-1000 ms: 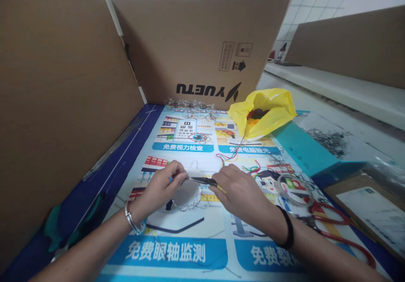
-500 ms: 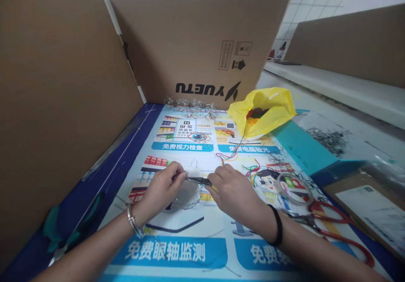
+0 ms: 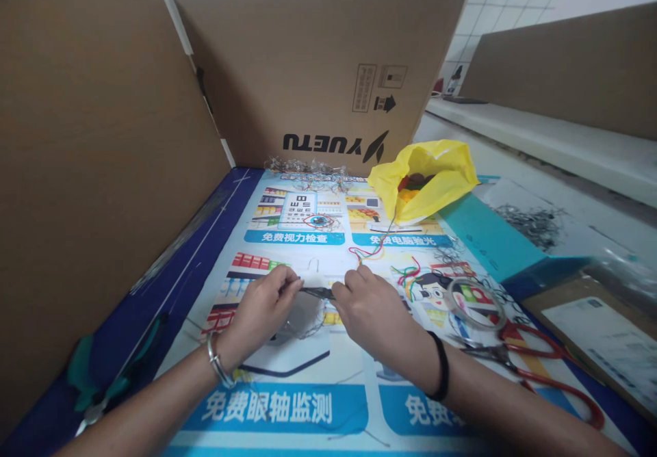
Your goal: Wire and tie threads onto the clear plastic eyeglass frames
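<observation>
My left hand (image 3: 267, 306) is closed in a pinch on a thin wire loop piece (image 3: 306, 320) that hangs below the fingers over the printed mat. My right hand (image 3: 377, 313) is closed around small pliers (image 3: 318, 293), whose dark jaws point left and meet the left fingertips. Both hands rest low over the colourful poster mat (image 3: 287, 409). A metal bangle sits on the left wrist, a black band on the right.
Cardboard walls (image 3: 318, 67) stand at the left and back. A yellow plastic bag (image 3: 426, 176) with coloured wires lies at back right. A clear tape roll (image 3: 475, 303) and red-handled scissors (image 3: 544, 368) lie at right. Green-handled pliers (image 3: 102, 388) lie at left. Finished wire pieces (image 3: 308, 168) line the back.
Both hands have drifted slightly left and away from me, and the pliers' jaws have closed in on the left fingertips. The grip on the wire piece is unchanged.
</observation>
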### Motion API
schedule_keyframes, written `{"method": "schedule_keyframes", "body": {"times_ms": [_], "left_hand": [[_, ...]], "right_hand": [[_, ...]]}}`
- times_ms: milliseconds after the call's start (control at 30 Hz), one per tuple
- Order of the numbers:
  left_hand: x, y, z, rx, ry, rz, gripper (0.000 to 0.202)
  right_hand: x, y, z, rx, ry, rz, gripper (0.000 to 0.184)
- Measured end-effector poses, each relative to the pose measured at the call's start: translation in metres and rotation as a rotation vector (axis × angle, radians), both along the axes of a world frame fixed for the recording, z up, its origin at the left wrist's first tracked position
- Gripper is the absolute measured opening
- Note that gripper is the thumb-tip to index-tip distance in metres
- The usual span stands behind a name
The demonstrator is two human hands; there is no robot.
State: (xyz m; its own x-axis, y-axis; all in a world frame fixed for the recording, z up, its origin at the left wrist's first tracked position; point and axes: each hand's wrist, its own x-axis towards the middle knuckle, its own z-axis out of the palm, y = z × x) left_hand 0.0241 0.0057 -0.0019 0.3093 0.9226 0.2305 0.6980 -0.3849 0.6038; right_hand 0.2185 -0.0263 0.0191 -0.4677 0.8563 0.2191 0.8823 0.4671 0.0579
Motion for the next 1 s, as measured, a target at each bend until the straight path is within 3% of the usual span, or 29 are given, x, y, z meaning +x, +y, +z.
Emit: {"method": "schedule_keyframes", "body": {"times_ms": [533, 833, 1000], "left_hand": [[-0.0008, 0.003, -0.0006, -0.078, -0.071, 0.016, 0.018], [-0.0015, 0.0034, 0.0048, -0.089, -0.111, -0.01, 0.016], [-0.0013, 0.0035, 0.0044, -0.082, -0.092, 0.013, 0.016]], "right_hand": [[0.0034, 0.0038, -0.0037, 0.005, -0.006, 0.022, 0.01], [0.0055, 0.0038, -0.0064, 0.166, -0.079, 0.056, 0.01], [0.0071, 0.006, -0.0073, 0.14, -0.06, 0.028, 0.006]]}}
